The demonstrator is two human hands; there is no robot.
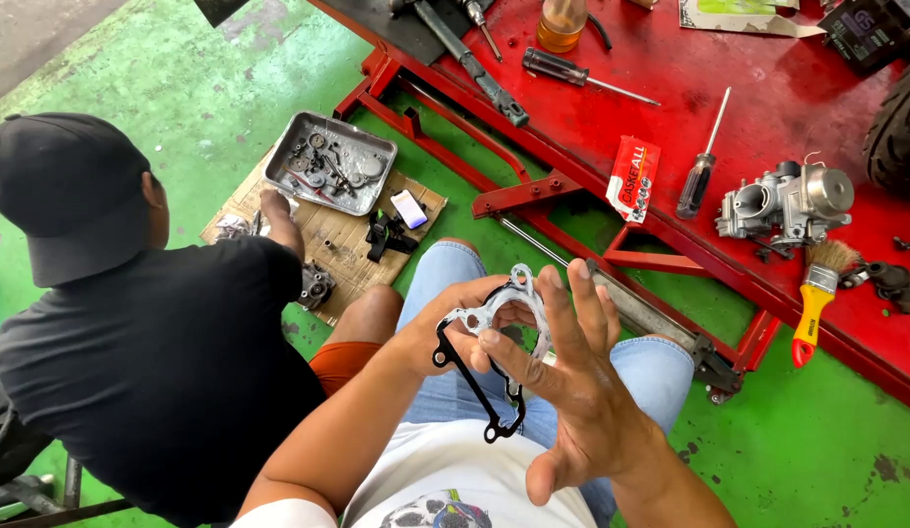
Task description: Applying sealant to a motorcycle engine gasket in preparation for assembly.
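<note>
My left hand [445, 328] holds a thin metal engine cover plate [519, 293] with a black gasket [475, 381] hanging from it, over my lap. My right hand [572, 381] lies flat against the plate's front with the fingers spread, fingertips on its silvery rim. Both hands are above my blue jeans [445, 269].
A person in a black cap and shirt [132, 372] crouches at left, a hand by a metal tray of small parts [330, 162] on cardboard. The red work bench [768, 108] carries a carburetor [787, 200], screwdrivers [699, 176], a yellow-handled brush [817, 298], a red tube pack [633, 178].
</note>
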